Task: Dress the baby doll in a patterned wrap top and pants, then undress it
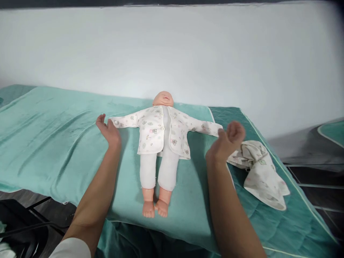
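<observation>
The doll (168, 166) lies face-up on the bed (199, 215), feet by the front edge. The left hand (109, 132) and right hand (225, 143), fingers loosely bent, holding nothing, are beside its jacket's (152, 132) sleeve ends.

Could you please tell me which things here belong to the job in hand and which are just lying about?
Seemingly in the job:
- doll
- jacket, on the doll, open in front
- blanket, under the doll

Seemingly lying about:
- crumpled cloth, near the right hand
- black object, lower left, partly shown
</observation>
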`<state>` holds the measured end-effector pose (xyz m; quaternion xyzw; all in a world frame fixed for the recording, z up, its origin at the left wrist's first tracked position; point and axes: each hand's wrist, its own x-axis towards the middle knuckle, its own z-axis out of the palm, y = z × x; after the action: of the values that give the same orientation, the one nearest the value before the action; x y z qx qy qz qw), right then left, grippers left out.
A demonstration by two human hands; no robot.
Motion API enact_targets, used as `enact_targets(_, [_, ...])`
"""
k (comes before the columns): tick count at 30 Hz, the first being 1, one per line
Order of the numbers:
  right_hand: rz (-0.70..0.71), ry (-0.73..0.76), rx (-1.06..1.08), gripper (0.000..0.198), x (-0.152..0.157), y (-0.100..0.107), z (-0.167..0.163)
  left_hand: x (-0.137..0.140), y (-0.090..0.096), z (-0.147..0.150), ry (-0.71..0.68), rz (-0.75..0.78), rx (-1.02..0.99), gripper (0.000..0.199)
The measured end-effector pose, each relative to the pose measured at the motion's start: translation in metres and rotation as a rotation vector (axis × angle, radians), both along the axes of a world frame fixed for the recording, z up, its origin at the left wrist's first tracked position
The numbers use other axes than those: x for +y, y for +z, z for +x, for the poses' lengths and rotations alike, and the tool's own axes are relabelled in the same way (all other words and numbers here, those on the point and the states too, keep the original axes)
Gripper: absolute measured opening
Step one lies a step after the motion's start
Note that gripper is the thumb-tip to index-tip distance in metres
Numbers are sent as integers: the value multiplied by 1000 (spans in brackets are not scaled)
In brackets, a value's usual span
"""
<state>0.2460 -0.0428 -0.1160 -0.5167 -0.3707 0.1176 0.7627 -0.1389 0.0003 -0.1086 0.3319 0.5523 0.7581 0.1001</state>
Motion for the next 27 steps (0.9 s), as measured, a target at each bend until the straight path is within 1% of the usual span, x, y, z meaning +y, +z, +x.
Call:
enact_targets(1, [35,1,-37,50,-5,4,-17,-7,1,6,-7,-1,116,34])
enact_targets(3, [-4,131,-168,47,-20,10,-50,-22,3,21,-84,-5,278,30])
enact_targets(4, [-21,195,-247,46,-29,13,-64,-30,5,29,-160,-10,335,27])
enact_targets(6, [-27,299,-430,42,-50,15,-86,-46,10,43,-359,-18,464,21])
enact_targets(8, [-20,350,-591,37,-70,16,-98,-63,15,54,-558,-15,634,20])
enact_targets(9, [-28,350,-644,35,-79,16,-101,-72,18,57,-630,-8,723,23])
enact_targets(10, [-47,337,-672,34,-86,16,-102,-80,20,59,-683,-2,799,28])
enact_targets(12, [-102,301,-670,33,-97,14,-103,-97,22,58,-746,-7,893,42])
enact_targets(14, [-146,292,-649,30,-102,12,-102,-110,22,56,-772,-28,924,49])
enact_targets(16, [-161,299,-653,25,-105,11,-101,-119,21,56,-763,-36,935,46])
enact_targets(19, [-162,284,-655,17,-105,9,-102,-121,16,63,-646,-19,946,32])
enact_targets(21, [-204,275,-601,15,-101,7,-101,-118,14,68,-575,-21,937,23])
enact_targets(22, [-244,274,-535,17,-99,6,-100,-116,13,70,-557,-26,921,19])
enact_targets(24, [-319,282,-323,23,-93,3,-97,-114,12,71,-560,-44,846,12])
enact_targets(25, [-339,290,-198,26,-90,1,-95,-113,11,71,-569,-62,774,11])
enact_targets(27, [-326,304,11,30,-84,-3,-91,-111,9,68,-587,-107,556,11])
